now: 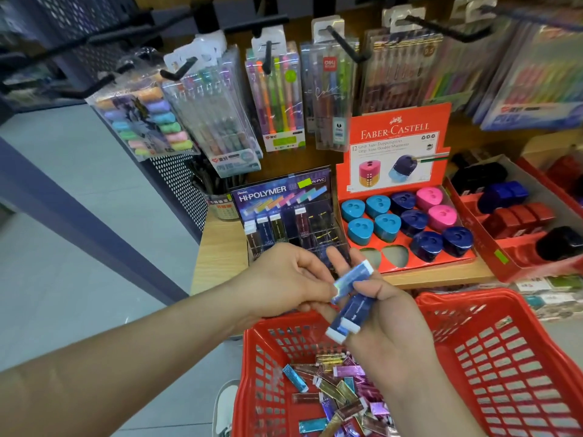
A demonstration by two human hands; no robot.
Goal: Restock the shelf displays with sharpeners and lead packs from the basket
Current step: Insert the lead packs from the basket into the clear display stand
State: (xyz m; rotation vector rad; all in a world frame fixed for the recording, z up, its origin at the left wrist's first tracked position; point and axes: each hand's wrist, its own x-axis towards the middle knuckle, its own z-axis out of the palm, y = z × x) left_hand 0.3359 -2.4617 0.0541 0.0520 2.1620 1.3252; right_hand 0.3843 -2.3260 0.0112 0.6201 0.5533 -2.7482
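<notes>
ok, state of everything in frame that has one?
Left hand: pinching light-blue lead pack.
Right hand: holding dark-blue lead pack.
Sharpener tray: two front slots empty.
Hi-Polymer display: partly filled.
Basket: holds loose packs.

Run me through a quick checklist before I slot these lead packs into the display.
1. Grip: ok, left hand pinches the light blue pack, right hand holds the dark blue pack.
2. Free slots in the lead display: ok, right compartments look empty.
3. Path to display: ok, nothing in between.
4. Pack matches slot label: cannot tell.
5. Basket stock: ok, many loose packs inside.
6. Sharpener tray full: not ok, two front holes empty.
</notes>
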